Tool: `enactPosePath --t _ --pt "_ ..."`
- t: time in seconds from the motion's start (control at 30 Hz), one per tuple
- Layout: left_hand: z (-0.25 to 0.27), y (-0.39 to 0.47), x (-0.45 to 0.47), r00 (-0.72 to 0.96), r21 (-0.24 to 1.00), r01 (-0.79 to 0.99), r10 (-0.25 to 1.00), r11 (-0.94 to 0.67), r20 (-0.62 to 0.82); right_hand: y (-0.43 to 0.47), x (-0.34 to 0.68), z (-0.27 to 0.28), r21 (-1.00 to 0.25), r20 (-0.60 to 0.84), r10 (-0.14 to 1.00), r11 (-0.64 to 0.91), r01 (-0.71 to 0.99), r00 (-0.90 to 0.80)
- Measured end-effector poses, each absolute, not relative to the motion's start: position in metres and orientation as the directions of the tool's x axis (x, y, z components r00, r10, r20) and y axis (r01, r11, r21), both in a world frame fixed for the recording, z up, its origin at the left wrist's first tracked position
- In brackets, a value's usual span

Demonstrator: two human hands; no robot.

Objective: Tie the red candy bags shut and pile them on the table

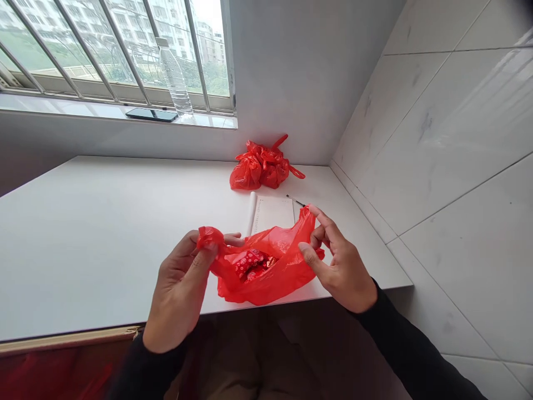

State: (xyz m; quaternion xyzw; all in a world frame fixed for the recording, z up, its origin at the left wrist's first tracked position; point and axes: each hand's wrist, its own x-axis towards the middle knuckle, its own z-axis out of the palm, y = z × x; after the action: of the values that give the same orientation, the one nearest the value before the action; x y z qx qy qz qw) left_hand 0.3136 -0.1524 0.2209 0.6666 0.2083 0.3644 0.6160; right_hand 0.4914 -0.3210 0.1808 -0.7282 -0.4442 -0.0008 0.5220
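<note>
A thin red plastic bag [270,289] hangs between my two hands at the table's front edge, its mouth spread wide. Inside it show several small red wrapped packets [252,264], some with white patterns; what kind they are I cannot make out. My left hand [183,283] pinches the bunched left handle between thumb and fingers. On the other side, my right hand [337,258] holds the right handle, the index finger stretched to its top and the thumb near the rim.
Several knotted red bags [266,165] sit against the wall on the white table [125,233]. A notebook [272,214] and a pen [295,200] lie behind the held bag. A bottle [177,83] and a phone [152,114] are on the windowsill. A tiled wall [437,166] bounds the right.
</note>
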Motion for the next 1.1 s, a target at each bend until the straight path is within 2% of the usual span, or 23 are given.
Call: enactPosePath --t 0.13,0.3,0.37,0.43,0.53,0.7,0.77,0.87,1.0,1.1 --pt "0.220 -0.153 0.327 0.688 0.983 -0.186 0.714 0.004 0.127 -0.320 0.491 0.187 -0.833 0.404 0.655 -0.024 0.553 0.638" --pt "0.219 -0.163 0.339 0.677 0.993 -0.058 0.735 0.100 -0.034 -0.315 0.492 0.188 -0.800 0.470 0.672 0.050 0.598 0.572" --pt "0.221 -0.167 0.340 0.693 0.988 -0.062 0.718 0.144 -0.061 -0.314 0.493 0.189 -0.768 0.464 0.686 -0.002 0.640 0.560" --pt "0.222 -0.168 0.340 0.707 0.984 -0.072 0.705 0.160 -0.063 -0.315 0.495 0.189 -0.729 0.400 0.739 -0.101 0.677 0.542" --pt "0.224 -0.169 0.338 0.700 0.992 -0.069 0.713 0.110 -0.031 -0.319 0.496 0.192 -0.731 0.266 0.847 -0.134 0.669 0.461" --pt "0.225 -0.171 0.340 0.734 0.999 -0.027 0.679 0.022 0.005 -0.323 0.494 0.198 -0.747 0.340 0.850 -0.017 0.664 0.403" --pt "0.224 -0.171 0.342 0.734 1.000 -0.008 0.679 -0.028 0.025 -0.321 0.493 0.197 -0.724 0.308 0.883 -0.024 0.689 0.355" --pt "0.226 -0.170 0.340 0.728 0.997 0.066 0.686 -0.038 -0.022 -0.317 0.493 0.198 -0.721 0.275 0.915 -0.006 0.693 0.294" --pt "0.237 -0.183 0.333 0.793 0.989 0.134 0.606 -0.070 -0.065 -0.321 0.488 0.215 -0.794 0.403 0.811 0.080 0.602 0.424" --pt "0.247 -0.203 0.332 0.887 0.961 0.146 0.461 -0.234 -0.022 -0.328 0.480 0.235 -0.791 0.505 0.736 0.186 0.583 0.450"
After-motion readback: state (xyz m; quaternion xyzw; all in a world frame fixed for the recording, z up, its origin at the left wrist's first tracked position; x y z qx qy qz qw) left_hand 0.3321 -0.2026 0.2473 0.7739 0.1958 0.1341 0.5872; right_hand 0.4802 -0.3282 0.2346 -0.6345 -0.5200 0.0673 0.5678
